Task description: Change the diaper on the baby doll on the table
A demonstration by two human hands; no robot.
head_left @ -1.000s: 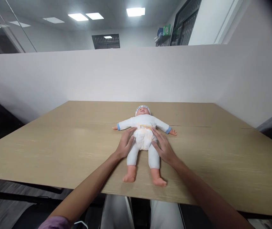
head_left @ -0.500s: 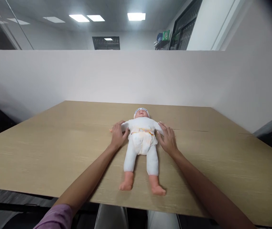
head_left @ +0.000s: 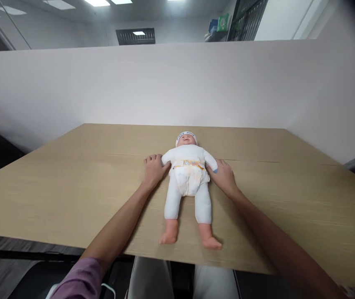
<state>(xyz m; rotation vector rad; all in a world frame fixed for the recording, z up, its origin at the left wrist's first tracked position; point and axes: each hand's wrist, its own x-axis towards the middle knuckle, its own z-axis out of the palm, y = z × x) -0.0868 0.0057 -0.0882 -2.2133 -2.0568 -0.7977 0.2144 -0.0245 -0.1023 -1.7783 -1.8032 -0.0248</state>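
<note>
A baby doll (head_left: 187, 153) in a white suit lies on its back on the wooden table (head_left: 71, 187), feet towards me. Around its hips is a white diaper (head_left: 190, 180) with a patterned orange waistband, and a white printed headband (head_left: 186, 133) circles its head. My left hand (head_left: 155, 170) is closed round the end of the doll's arm on the left, hiding the doll's hand. On the other side, my right hand (head_left: 224, 176) grips the opposite arm near its cuff. The thumb lies beside the doll's body and the other fingers are partly hidden behind the sleeve.
A low white partition (head_left: 171, 83) rises behind the table's far edge. Dark objects stand at the far left and far right beyond the table. My legs (head_left: 152, 278) are under the near edge, and a black chair shows at lower left.
My right hand has shifted from lying over the doll's arm to holding it with the fingers behind. The left hand has tightened round the other arm. The view has tilted down slightly.
</note>
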